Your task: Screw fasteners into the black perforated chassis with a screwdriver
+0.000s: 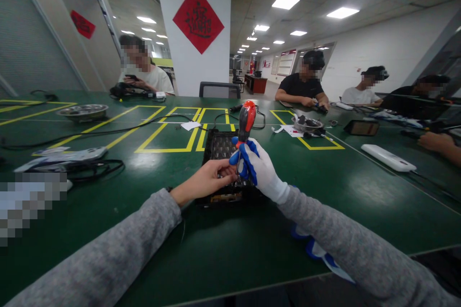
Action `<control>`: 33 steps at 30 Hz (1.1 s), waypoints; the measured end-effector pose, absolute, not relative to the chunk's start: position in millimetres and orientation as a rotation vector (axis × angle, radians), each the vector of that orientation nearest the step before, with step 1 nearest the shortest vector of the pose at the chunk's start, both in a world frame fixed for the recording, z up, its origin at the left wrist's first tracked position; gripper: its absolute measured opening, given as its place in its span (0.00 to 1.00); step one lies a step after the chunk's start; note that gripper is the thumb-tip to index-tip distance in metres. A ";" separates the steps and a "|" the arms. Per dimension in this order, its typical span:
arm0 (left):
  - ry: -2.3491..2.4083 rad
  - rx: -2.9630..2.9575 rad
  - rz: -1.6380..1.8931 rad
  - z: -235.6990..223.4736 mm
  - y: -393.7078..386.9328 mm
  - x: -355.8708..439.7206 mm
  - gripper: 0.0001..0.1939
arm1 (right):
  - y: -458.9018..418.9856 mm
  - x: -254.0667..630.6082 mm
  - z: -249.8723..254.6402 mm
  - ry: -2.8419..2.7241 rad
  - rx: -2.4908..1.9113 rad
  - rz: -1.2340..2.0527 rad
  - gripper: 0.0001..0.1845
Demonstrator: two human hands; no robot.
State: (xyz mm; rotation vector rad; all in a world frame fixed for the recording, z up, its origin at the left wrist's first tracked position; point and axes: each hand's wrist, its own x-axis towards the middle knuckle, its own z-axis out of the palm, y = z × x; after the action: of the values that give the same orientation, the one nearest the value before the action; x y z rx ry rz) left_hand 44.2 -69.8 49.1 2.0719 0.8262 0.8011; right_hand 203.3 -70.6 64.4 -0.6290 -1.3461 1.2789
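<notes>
A screwdriver (247, 122) with a red and black handle stands nearly upright over an opened black device (219, 146) on the table. My right hand (264, 170), in a white glove with blue palm and fingertips, is closed around the lower part of it. Bare and ungloved, my left hand (212, 180) reaches in from the left, thumb and fingers pinched together close to the shaft. Whatever lies between those fingertips is too small to make out. The device has a dark ribbed inside and a brownish strip along its near edge. The screwdriver's tip is hidden by my fingers.
A spare blue and white glove (324, 256) lies under my right forearm. Metal bowls (86, 112) stand on the green table (158, 244), with cables running across. A white power strip (388, 157) lies to the right. Several people (302, 81) sit around the table.
</notes>
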 end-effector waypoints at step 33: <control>0.815 2.086 0.778 51.6 -69.1 44.6 0.12 | -75.6 203.5 67.0 -1.339 -0.590 1.259 0.16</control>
State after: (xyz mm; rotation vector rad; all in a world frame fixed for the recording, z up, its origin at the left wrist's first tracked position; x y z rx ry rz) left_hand 44.6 -69.1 51.6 2.0861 0.8146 0.7777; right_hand 203.5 -75.6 67.0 -0.5898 -1.3386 1.2590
